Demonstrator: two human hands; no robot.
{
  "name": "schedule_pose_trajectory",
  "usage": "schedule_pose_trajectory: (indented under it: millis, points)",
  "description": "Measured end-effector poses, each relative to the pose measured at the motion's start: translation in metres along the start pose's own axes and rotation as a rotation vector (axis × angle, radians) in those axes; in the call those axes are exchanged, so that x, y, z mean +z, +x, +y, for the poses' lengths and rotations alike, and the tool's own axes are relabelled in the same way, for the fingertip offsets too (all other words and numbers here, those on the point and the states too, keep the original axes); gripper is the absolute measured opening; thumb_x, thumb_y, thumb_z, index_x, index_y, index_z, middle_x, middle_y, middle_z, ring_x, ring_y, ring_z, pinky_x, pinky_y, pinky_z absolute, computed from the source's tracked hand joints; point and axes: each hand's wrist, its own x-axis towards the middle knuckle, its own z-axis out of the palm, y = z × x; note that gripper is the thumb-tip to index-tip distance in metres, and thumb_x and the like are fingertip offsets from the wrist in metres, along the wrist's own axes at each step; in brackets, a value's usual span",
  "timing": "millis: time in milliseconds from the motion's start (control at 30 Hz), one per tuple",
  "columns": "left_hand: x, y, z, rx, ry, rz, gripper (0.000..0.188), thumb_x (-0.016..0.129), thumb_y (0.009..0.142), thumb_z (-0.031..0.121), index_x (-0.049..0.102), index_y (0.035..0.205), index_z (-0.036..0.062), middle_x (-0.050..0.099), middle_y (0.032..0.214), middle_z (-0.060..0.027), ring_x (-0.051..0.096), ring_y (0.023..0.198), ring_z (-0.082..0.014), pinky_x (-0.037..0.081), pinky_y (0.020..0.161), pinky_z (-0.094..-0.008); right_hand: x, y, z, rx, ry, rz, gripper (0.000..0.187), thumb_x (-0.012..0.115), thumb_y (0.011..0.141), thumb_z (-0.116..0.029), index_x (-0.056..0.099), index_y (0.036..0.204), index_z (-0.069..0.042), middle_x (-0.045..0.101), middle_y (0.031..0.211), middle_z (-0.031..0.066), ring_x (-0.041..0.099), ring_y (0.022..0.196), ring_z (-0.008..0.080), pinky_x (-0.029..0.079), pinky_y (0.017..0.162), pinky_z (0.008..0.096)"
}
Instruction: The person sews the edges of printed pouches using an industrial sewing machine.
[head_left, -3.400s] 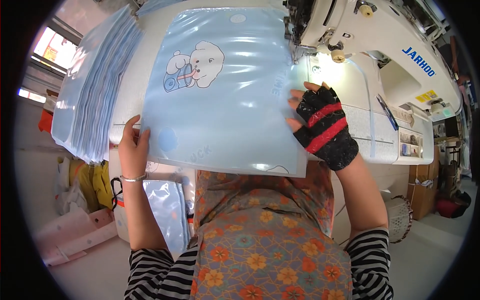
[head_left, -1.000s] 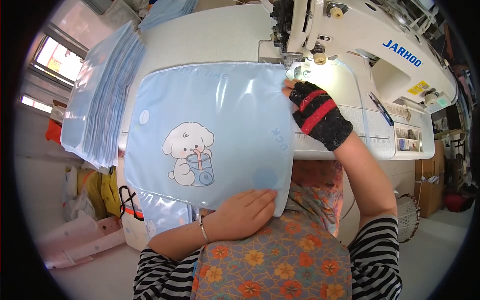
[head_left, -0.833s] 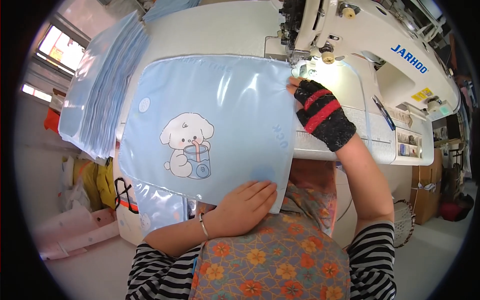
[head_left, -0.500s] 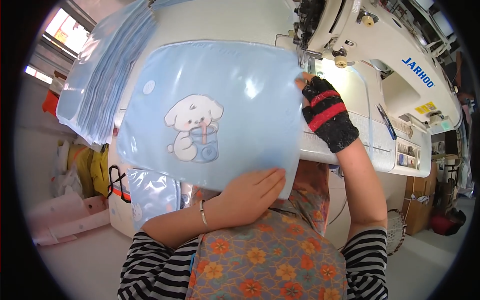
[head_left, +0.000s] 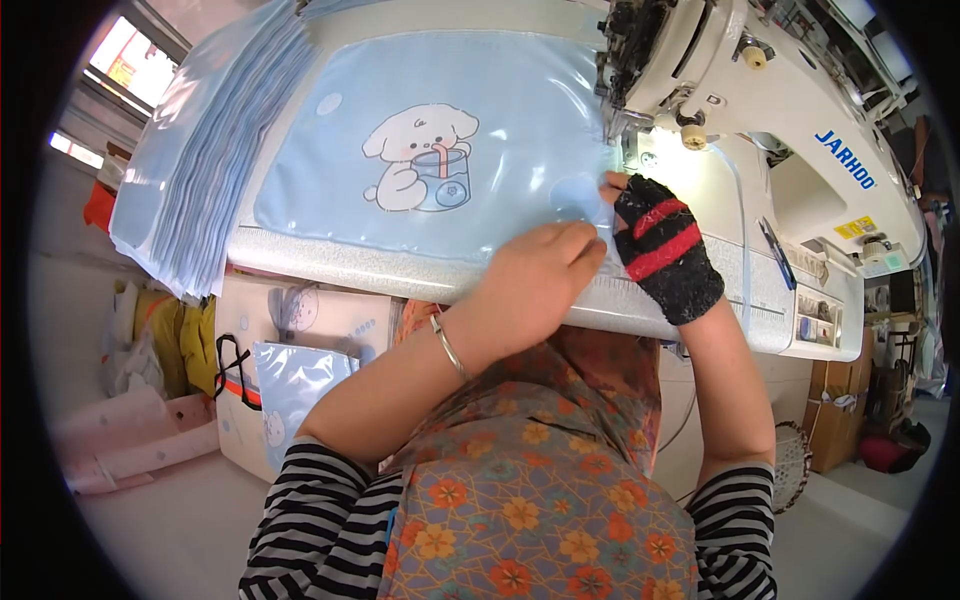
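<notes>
Glossy pale-blue rectangular panel with a white cartoon dog print (head_left: 500,150): lies spread on the white speckled counter (head_left: 350,262), its right edge at the working end of the cream-white sewing machine (head_left: 800,120). Bare left hand (head_left: 540,280): over the panel's near edge, close to the right corner, fingers together and bent; pinching or merely pressing, cannot tell. Right hand in a black, red-striped fingerless glove (head_left: 668,250): fingertips at the right edge, just short of the machine; grip underneath hidden.

Handling, by judgement: light, limp, thin; sheen suggests a slippery face, apt to slide or ripple under uneven pressure. Not brittle, though likely to crease. Best hold: flat fingers near the right corner, light fingertips along the right edge, well clear of the needle; avoid bunching the middle.
</notes>
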Motion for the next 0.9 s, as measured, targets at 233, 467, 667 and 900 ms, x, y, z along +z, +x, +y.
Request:
schedule_pose_trajectory:
  millis: [233,467,667,900]
  points:
    - [0.003,0.030,-0.037,-0.032,0.052,-0.062,0.025,0.056,0.075,0.004,0.063,0.099,-0.0003,0.060,0.105,-0.0094,0.061,0.099,-0.0266,0.052,0.081,-0.0363,-0.005,0.005,-0.004,0.027,-0.040,-0.043,0.039,0.054,0.077,0.003,0.061,0.115,-0.005,0.061,0.120,0.0157,0.058,0.108,0.0351,0.048,0.093,0.0419]
    - [0.019,0.055,-0.078,0.033,0.076,-0.037,0.026,0.056,0.074,0.002,0.064,0.098,0.0011,0.062,0.103,-0.0098,0.061,0.099,-0.0261,0.053,0.080,-0.0363,0.004,0.008,0.007,0.015,-0.102,-0.006,0.040,0.054,0.078,0.002,0.059,0.118,-0.003,0.059,0.121,0.0173,0.056,0.110,0.0362,0.046,0.096,0.0432]
    - [0.027,0.075,-0.099,-0.026,0.132,-0.049,0.023,0.056,0.076,0.003,0.065,0.098,0.0020,0.063,0.108,-0.0088,0.062,0.099,-0.0260,0.052,0.083,-0.0351,0.003,0.011,0.006,0.027,-0.110,-0.002,0.037,0.054,0.080,0.001,0.061,0.116,-0.003,0.060,0.118,0.0172,0.057,0.109,0.0359,0.046,0.096,0.0430]
    - [-0.014,0.048,-0.130,-0.189,0.591,0.164,0.039,0.064,0.074,0.014,0.064,0.113,0.0066,0.058,0.124,-0.0169,0.057,0.112,-0.0326,0.046,0.095,-0.0426,0.001,0.005,0.012,0.115,-0.074,0.035,0.029,0.054,0.082,-0.001,0.066,0.108,-0.005,0.062,0.113,0.0162,0.059,0.104,0.0347,0.047,0.094,0.0412]
